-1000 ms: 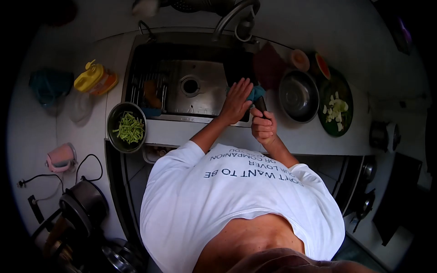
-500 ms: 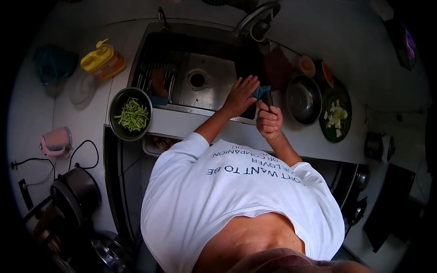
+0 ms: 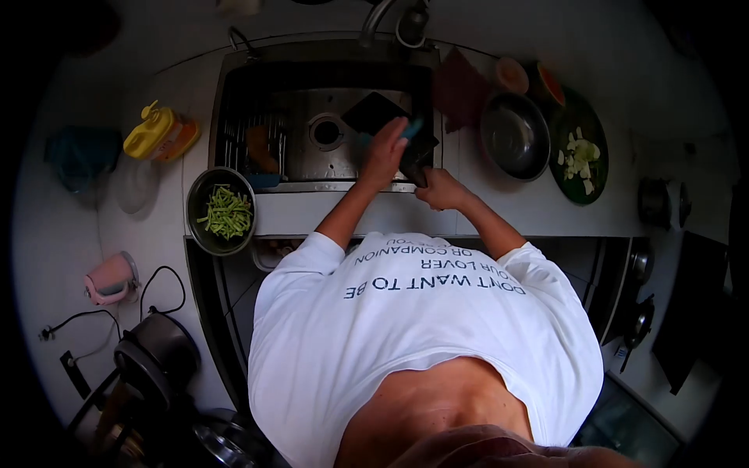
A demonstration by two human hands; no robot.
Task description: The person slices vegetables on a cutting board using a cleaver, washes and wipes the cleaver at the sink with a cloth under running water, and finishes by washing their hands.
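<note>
Over the front right of the sink (image 3: 312,188), my left hand (image 3: 382,156) has a teal cloth (image 3: 413,127) at its fingers, partly hidden and blurred by motion. My right hand (image 3: 441,190) is closed around the handle of a dark kitchen knife (image 3: 412,165), just above the sink's front edge. The knife's flat part points up and left toward the cloth. Its outline is hard to make out against the dark sink, and I cannot tell whether the cloth touches it.
Left of the sink stands a bowl of cut green beans (image 3: 226,212), with a yellow jug (image 3: 161,134) behind it. On the right are a metal bowl (image 3: 515,136), a dark red cloth (image 3: 459,90), a cut watermelon (image 3: 551,84) and a green board (image 3: 576,117) with pale chopped pieces.
Both hands have moved left, bringing the knife from the counter beside the sink to over its front right. The cloth has moved with my left hand. The view has shifted slightly.
</note>
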